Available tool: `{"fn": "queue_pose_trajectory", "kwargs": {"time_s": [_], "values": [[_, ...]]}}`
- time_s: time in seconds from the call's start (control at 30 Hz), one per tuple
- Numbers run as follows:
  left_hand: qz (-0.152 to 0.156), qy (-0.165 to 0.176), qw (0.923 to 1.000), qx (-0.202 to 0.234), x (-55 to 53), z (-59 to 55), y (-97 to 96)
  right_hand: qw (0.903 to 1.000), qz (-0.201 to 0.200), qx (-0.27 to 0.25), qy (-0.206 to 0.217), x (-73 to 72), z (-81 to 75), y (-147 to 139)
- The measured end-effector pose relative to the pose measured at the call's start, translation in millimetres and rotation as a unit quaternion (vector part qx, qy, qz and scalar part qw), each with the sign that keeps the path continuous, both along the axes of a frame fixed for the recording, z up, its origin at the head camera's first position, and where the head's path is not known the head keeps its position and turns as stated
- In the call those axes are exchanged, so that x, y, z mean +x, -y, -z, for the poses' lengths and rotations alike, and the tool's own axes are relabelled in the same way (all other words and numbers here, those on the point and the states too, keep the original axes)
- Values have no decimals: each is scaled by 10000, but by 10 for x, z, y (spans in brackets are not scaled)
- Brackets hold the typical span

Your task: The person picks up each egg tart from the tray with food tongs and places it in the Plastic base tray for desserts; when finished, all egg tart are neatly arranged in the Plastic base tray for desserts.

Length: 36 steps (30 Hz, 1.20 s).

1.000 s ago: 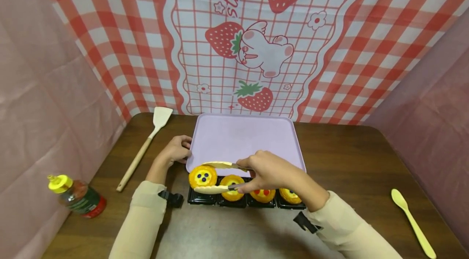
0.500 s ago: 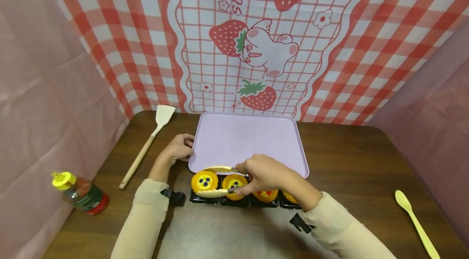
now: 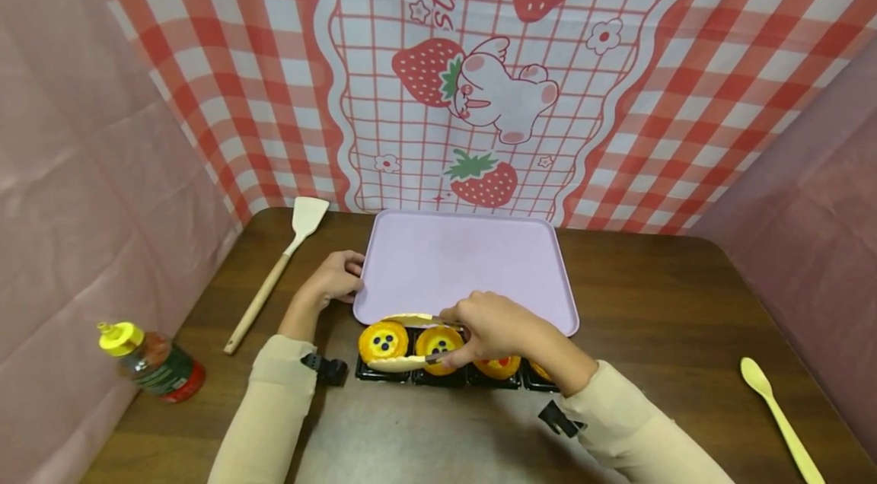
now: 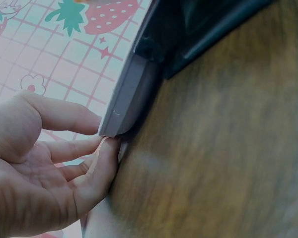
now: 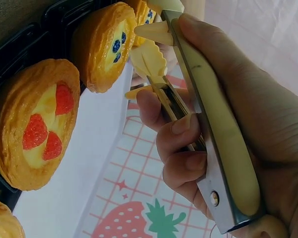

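Note:
My right hand (image 3: 503, 328) grips metal tongs (image 5: 226, 129) with cream-coloured handles and tips. The tongs' tips stand on either side of the leftmost egg tart (image 3: 384, 341), which is topped with blueberries and sits in the left compartment of a black plastic box (image 3: 384, 376). Beside it is a second blueberry tart (image 3: 437, 343), partly behind the tongs. Further right comes a tart with red berries (image 5: 44, 124), then another partly covered by my right wrist. My left hand (image 3: 336, 277) pinches the left rim of a lilac tray (image 3: 473, 256) between its fingers and thumb.
On the left lie a cream spatula (image 3: 277, 271) with a wooden handle and a sauce bottle (image 3: 154, 366) with a yellow cap. A pale yellow spoon (image 3: 781, 419) rests at the right. A checked strawberry cloth (image 3: 452, 88) hangs behind the tray.
The leftmost tart has come down from beside the tray's front edge into the black box, with the tongs around it. My left hand has stayed at the tray's rim.

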<state>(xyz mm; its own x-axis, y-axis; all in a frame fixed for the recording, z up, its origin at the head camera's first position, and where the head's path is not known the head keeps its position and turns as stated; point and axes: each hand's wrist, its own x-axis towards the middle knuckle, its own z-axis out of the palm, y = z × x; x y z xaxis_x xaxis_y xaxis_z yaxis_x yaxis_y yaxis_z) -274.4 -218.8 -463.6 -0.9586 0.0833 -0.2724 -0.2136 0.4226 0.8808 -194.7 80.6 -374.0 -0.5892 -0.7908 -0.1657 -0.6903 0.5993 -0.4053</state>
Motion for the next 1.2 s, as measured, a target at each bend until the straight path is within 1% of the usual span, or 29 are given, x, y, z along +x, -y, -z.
{"fn": "queue_pose_trajectory", "kwargs": {"time_s": [0.17, 0.37, 0.53, 0.7, 0.8, 0.93, 1.03, 1.13, 1.2], "values": [[12, -4, 10000, 8, -2, 7, -2, 10000, -22, 17, -17, 4, -9, -14], [89, -28, 10000, 21, -3, 14, -11, 9998, 4, 15, -181, 8, -37, -39], [100, -20, 9999, 15, -6, 28, -7, 9995, 173, 4, -274, 34, -74, -74], [75, -39, 10000, -11, 3, 29, 8, 9991, 321, -147, -253, 66, -135, -136], [62, -39, 10000, -54, 14, 17, 10, 9985, 382, -234, -325, 78, -186, -199], [64, -30, 10000, -57, 27, 14, 7, 9961, 633, -365, -487, 75, -257, -314], [67, -26, 10000, -19, 25, 22, 4, 9925, 892, -531, -642, 60, -302, -425], [66, -32, 10000, -15, 21, 22, -6, 9860, 1215, -794, -826, 39, -323, -555], [63, -37, 10000, -16, 19, 13, -16, 9791, 1497, -970, -978, 18, -320, -655]]}}
